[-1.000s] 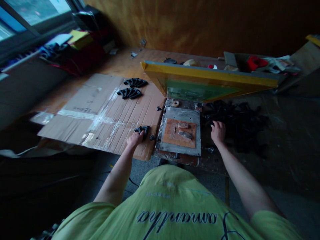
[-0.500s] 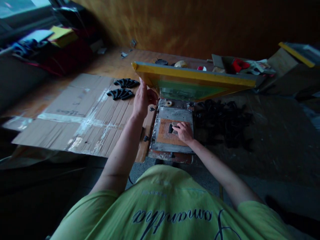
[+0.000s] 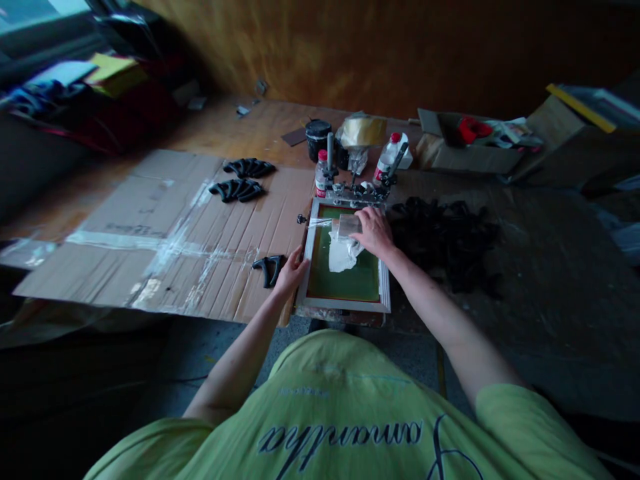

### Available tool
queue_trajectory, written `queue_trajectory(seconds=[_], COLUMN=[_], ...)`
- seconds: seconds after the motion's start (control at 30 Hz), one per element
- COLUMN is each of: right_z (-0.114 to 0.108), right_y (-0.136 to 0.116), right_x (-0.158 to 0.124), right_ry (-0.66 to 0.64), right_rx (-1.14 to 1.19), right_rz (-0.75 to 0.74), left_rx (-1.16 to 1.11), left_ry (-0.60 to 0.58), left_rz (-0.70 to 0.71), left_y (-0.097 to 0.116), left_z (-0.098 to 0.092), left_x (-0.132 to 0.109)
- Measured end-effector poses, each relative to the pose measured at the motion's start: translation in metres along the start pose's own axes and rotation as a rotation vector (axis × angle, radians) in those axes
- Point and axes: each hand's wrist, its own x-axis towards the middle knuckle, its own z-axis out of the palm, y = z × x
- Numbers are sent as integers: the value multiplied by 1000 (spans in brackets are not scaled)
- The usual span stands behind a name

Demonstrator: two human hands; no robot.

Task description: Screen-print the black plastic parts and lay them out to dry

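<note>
Cardboard sheet (image 3: pixel 150 257) taped at the seams, lying on the wooden desk (image 3: pixel 260 127), left of centre. On it: two rows of black moulded parts (image 3: pixel 236 191) toward the far edge, and one single black part (image 3: pixel 269 271) near the front, just beside the left hand (image 3: pixel 293 273). Left hand is open-palmed against the left rail of the screen frame (image 3: pixel 345 305), fingers over the rail; whether it is clenching cannot be told.

Screen frame lies flat in a clamp at centre, long axis running straight ahead from the person's body toward the back of the desk. Left hand sits outside its left rail; right hand (image 3: pixel 375 233) is the nearer to its middle, reaching over the green mesh (image 3: pixel 345 283) toward the far end. Right fingers are closed over a clear plastic piece (image 3: pixel 349 227), which lies on a crumpled white rag (image 3: pixel 343 257). Beyond the frame stand a bottle (image 3: pixel 321 173) and a white plastic bottle (image 3: pixel 389 155). Right of the right hand: heap of black parts (image 3: pixel 445 237), on the desk.
</note>
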Motion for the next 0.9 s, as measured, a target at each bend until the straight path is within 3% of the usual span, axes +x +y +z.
queue_trajectory(seconds=[0.13, 0.27, 0.37, 0.57, 0.7, 0.77, 0.9], right_z=[16, 10, 1, 12, 16, 10, -10], right_y=[-22, -17, -10, -14, -16, -18, -15], right_x=[-24, -58, -59, -62, -75, -62, -11], right_ry=[-200, -280, -334, -167, -192, -152, -2], right_rx=[-63, -16, 54, 12, 45, 67, 93], right_rz=[-93, -374, -467, -330, -367, -285, -38], left_rx=[48, 46, 30, -65, -100, -101, -152], left_ry=[-7, -14, -19, -72, -86, -89, -136], left_rz=[-30, -28, -19, -45, -65, -72, -50], left_y=[-7, -10, -11, -8, -4, 2, 27], left_z=[-1, -3, -2, -1, 0, -2, -12], left_x=[8, 11, 10, 8, 7, 4, -4])
